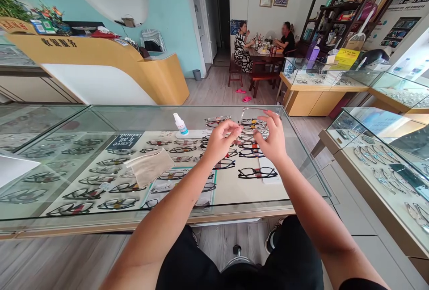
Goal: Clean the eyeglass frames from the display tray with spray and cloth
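Above the glass counter I hold a thin, clear-looking pair of eyeglasses (247, 109) up in front of me. My left hand (221, 140) is closed in a pinch at its left side. My right hand (273, 140) has curled fingers at the other side, near a reddish temple tip; its exact contact is hard to see against the frames beneath. On the counter to the left, a small white spray bottle (181, 125) stands upright. Closer to me, a beige cleaning cloth (149, 167) lies spread on the glass.
Rows of dark eyeglass frames (257, 172) lie inside the glass display counter (234, 209). More showcases (378, 165) stand at the right. A wooden reception desk (100, 51) is at the back left. Two people (243, 48) sit at a far table. A white sheet (15, 169) shows at the left edge.
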{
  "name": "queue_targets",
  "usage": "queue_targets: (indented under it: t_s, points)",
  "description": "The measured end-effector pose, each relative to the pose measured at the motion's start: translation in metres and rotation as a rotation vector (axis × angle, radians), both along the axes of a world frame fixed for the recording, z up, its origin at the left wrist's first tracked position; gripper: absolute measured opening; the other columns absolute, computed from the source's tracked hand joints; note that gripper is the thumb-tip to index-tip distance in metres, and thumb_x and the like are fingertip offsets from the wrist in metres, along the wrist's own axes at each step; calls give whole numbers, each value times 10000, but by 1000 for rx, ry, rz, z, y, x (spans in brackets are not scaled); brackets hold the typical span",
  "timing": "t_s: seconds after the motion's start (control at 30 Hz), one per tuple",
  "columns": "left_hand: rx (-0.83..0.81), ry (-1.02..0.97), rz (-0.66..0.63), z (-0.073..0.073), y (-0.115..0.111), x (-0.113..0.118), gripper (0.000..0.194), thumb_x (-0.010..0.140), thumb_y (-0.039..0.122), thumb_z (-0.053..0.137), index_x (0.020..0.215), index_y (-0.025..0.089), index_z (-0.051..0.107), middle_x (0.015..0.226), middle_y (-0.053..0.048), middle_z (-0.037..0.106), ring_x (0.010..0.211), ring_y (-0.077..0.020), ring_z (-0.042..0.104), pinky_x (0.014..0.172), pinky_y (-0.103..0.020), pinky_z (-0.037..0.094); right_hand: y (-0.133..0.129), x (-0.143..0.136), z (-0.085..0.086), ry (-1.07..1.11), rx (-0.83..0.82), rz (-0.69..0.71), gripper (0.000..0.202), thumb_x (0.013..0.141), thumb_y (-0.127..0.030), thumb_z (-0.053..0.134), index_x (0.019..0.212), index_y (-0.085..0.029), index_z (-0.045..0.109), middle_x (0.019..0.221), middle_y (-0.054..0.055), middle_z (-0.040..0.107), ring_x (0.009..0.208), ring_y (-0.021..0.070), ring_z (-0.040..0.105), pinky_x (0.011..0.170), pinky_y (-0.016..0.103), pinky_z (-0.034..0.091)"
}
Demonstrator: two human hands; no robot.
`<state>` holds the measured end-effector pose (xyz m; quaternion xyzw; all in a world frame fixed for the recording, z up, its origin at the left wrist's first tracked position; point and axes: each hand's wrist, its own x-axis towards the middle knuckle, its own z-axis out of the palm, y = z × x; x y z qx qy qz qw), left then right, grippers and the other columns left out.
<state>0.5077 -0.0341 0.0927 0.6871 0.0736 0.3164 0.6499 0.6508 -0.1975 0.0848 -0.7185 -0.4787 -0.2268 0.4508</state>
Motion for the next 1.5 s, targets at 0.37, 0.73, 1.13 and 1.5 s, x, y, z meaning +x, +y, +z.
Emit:
queue_targets:
  t_s: [0.37,0.73,1.13,1.5]
  points:
    - [-219,-225,212,15,32,-10,577,803,711,987,1010,264,686,1253,-58,806,1149,-220,745,803,-339,724,-2,4,0,40,-194,15,464,1136,-665,623,967,-270,798,1158,107,855,1101,340,713,1003,509,520]
    - [-118,-110,105,2,12,-1,585,808,737,967,1012,245,724,1244,-90,836,1224,-262,771,1001,-422,676,-2,-7,-1,-145,-82,-87,511,1045,-636,751,1437,-309,789,1602,139,704,1545,461,547,1311,720,376]
    - [52,-39,11,-12,-6,2,407,873,592,951,1004,231,815,1397,-96,765,1267,-265,748,1185,-438,576,7,-27,-2,74,-79,362,274,1121,-375,669,1355,-267,760,1334,135,827,1227,352,756,1061,539,617]
    - [672,-59,847,-2,75,-18,337,1056,303,704,1384,227,707,1450,-155,712,1421,-327,641,1257,-505,527,1,-12,-3,189,0,256,317,1142,-477,630,1315,-276,804,1333,132,835,1166,359,733,1050,572,590]
